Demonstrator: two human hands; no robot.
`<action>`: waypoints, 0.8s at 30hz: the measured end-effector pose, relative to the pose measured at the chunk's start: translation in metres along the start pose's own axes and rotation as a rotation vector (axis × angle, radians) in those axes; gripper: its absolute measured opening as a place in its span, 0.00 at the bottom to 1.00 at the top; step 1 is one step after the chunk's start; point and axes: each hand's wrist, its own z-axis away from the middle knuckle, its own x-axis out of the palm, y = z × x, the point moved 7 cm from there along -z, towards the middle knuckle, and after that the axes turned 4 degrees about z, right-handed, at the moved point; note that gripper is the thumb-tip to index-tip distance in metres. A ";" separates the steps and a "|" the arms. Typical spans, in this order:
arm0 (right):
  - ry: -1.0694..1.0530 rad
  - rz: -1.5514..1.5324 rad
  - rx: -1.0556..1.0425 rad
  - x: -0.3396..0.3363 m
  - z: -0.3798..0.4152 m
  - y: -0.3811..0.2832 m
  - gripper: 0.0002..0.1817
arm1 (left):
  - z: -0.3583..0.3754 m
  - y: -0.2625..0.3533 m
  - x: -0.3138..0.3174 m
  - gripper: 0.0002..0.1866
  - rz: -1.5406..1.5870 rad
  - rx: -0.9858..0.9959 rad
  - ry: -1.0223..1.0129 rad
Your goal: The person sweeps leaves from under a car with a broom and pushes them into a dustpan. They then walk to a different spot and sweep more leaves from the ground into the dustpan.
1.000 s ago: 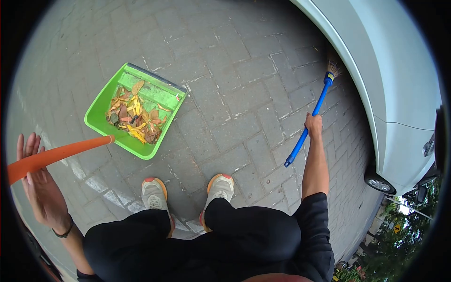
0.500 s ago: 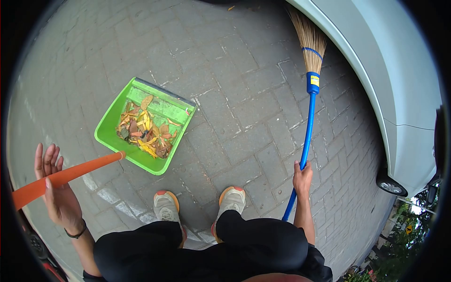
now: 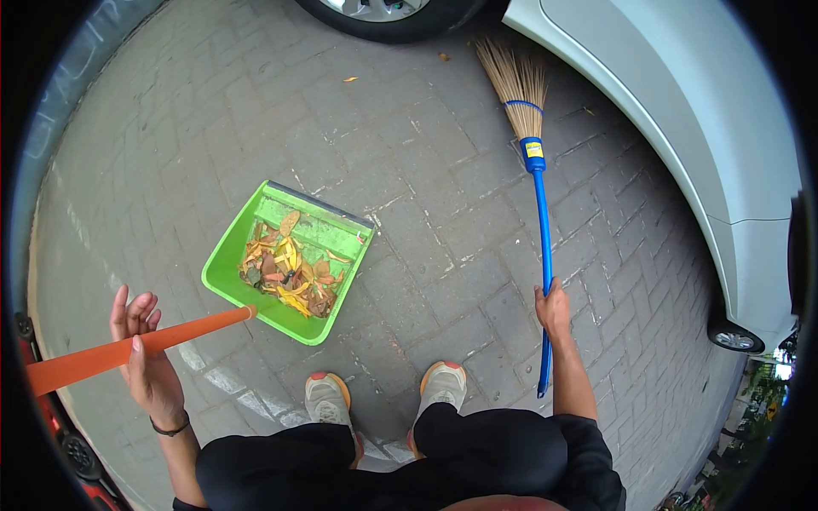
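My left hand (image 3: 147, 358) loosely holds the long orange handle (image 3: 183, 332) of a green dustpan (image 3: 223, 266), thumb in front and fingers loosely extended behind. In the pan lies a heap of dry yellow and brown leaves (image 3: 291, 271). My right hand (image 3: 554, 311) is closed round the blue handle of a stick broom (image 3: 516, 85). Its straw bristles fan out on the paving beside the car, held by a blue band. The lower end of the handle shows below my fist.
A pale car (image 3: 699, 128) stands at the right, and a car wheel (image 3: 388, 17) is at the top. Small leaves (image 3: 350, 79) lie on the grey paving (image 3: 443, 213) near it. My shoes (image 3: 328, 399) are below the dustpan. Something red and black (image 3: 78, 456) shows at lower left.
The broom's bristles have come out from the shadow at the car's edge, toward the left. The view has shifted, bringing the top wheel in. My left hand keeps the dustpan handle.
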 end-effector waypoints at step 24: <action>0.134 -0.020 0.395 -0.037 0.119 0.145 0.15 | -0.003 -0.013 0.000 0.30 0.052 -0.016 -0.029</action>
